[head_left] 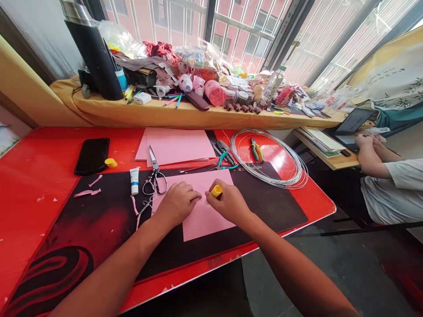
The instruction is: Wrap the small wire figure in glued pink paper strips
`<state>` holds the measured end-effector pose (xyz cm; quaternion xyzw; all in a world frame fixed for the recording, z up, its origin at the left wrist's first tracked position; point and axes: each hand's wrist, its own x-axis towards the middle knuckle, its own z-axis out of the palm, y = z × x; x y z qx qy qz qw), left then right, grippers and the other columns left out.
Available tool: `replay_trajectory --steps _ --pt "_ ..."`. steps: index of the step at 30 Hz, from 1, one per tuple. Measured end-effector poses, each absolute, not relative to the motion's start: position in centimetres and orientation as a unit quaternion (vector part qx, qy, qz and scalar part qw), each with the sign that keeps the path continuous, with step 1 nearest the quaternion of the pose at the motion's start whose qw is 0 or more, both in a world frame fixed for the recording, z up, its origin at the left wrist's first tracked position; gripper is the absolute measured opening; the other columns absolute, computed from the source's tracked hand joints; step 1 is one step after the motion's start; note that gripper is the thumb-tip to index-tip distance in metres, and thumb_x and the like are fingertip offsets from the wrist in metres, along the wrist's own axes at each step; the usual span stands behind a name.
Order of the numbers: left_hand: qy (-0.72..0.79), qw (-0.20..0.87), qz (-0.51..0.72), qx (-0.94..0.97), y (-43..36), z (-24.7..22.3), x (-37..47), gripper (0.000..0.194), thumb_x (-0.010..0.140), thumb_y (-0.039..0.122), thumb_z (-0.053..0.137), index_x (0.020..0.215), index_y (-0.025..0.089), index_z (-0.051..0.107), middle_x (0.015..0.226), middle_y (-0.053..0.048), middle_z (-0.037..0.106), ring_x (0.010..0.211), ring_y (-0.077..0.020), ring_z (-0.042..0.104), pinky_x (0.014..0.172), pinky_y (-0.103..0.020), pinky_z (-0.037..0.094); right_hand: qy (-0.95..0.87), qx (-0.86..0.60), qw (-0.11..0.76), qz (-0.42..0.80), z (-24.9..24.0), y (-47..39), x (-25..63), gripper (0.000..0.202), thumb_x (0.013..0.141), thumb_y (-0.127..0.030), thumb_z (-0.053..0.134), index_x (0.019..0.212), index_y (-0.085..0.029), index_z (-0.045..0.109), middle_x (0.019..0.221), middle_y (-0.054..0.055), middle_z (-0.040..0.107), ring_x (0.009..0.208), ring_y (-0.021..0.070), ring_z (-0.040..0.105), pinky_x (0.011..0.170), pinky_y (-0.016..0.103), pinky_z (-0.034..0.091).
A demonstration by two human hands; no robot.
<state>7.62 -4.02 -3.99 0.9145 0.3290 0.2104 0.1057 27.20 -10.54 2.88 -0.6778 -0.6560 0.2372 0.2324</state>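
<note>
My right hand (228, 202) is closed around a yellow glue stick (216, 191), low over pink paper (211, 215) on the black and red mat (264, 198). My left hand (181, 200) rests on the paper's left part, fingers pressed together near a small pale piece at their tips, too small to make out. Left of it lie open-handled scissors (154, 176), a white and blue tube (134, 180) and a twisted wire with pink strips (142, 208).
Pliers (256, 150) lie within a wire coil (234, 149). More pink sheets (181, 147), a phone (92, 156) and a yellow cap (111, 163) are behind the mat. A person (393, 185) sits at right. The sill (165, 112) is cluttered.
</note>
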Motion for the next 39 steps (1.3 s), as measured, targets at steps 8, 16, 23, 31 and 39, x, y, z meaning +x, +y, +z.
replay_trajectory --steps 8,16,23,31,39 --pt "0.327 0.086 0.203 0.919 -4.2 -4.0 7.5 0.022 0.102 0.023 0.060 0.100 0.023 0.081 0.086 -0.007 0.071 0.089 -0.0256 0.061 0.079 -0.040 0.043 -0.677 -0.676 0.196 0.215 2.0 -10.3 26.0 0.016 0.094 -0.032 0.064 0.085 -0.025 0.053 0.065 -0.003 0.059 0.059 0.0173 0.052 0.057 0.028 0.025" --pt "0.330 0.098 0.204 0.916 -4.1 -4.1 7.7 0.023 0.103 0.025 0.060 0.105 0.026 0.082 0.086 -0.006 0.072 0.090 -0.0252 0.061 0.079 -0.040 0.042 -0.652 -0.687 0.207 0.246 2.5 -11.5 28.3 0.019 0.092 -0.034 0.064 0.081 -0.025 0.052 0.063 -0.003 0.062 0.056 0.0162 0.052 0.056 0.027 0.029" --pt "0.333 0.092 0.210 0.915 -4.1 -4.3 7.7 0.022 0.103 0.025 0.060 0.103 0.026 0.082 0.084 -0.006 0.072 0.089 -0.0254 0.061 0.078 -0.040 0.041 -0.653 -0.683 0.236 0.227 2.8 -10.1 28.2 0.018 0.095 -0.036 0.063 0.084 -0.025 0.054 0.068 0.000 0.068 0.060 0.0181 0.058 0.057 0.027 0.031" --pt "0.331 0.075 0.211 0.916 -4.3 -4.1 7.8 0.023 0.102 0.021 0.059 0.101 0.026 0.082 0.083 -0.006 0.070 0.089 -0.0260 0.060 0.078 -0.040 0.042 -0.671 -0.687 0.196 0.197 2.0 -9.3 27.1 0.018 0.095 -0.035 0.063 0.085 -0.025 0.051 0.063 -0.003 0.057 0.056 0.0177 0.051 0.057 0.029 0.024" --pt "0.336 0.066 0.206 0.917 -4.4 -4.1 8.0 0.021 0.102 0.023 0.061 0.101 0.025 0.082 0.082 -0.006 0.071 0.087 -0.0254 0.060 0.077 -0.039 0.040 -0.674 -0.687 0.168 0.215 2.8 -11.0 28.1 0.018 0.093 -0.032 0.065 0.083 -0.025 0.052 0.063 -0.003 0.060 0.057 0.0169 0.051 0.056 0.028 0.024"
